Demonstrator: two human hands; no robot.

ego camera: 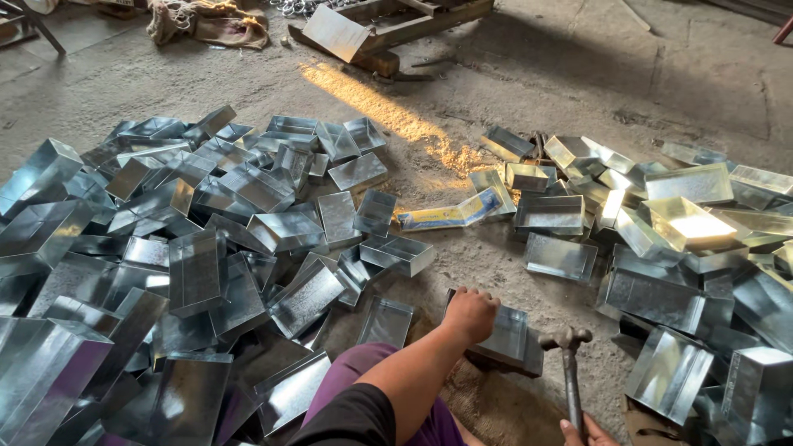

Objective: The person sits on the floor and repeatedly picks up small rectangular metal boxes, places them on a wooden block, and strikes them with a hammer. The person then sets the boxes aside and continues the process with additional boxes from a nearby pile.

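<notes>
Two heaps of shiny galvanised sheet-metal trays flank you on the dusty concrete floor point(578, 74): a large jumbled pile on the left point(190, 248) and a smaller one on the right point(694, 239). Your left hand point(471, 314) presses down, fingers curled over the rim, on one open rectangular metal tray point(505, 334) lying on the floor just in front of your knees, between the two heaps. Your right hand point(582, 431), low at the near edge, is closed around the handle of a dark metal hammer point(568, 363), whose head stands just right of that tray, close to its corner but apart from it.

Judging from how things lie, you are partway through: many trays sit in both heaps, yet the view does not show which ones are finished and which remain. A flattened yellow and blue printed carton point(450, 215) lies farther off in the gap, and a timber frame point(388, 29) with rags rests at the far side.
</notes>
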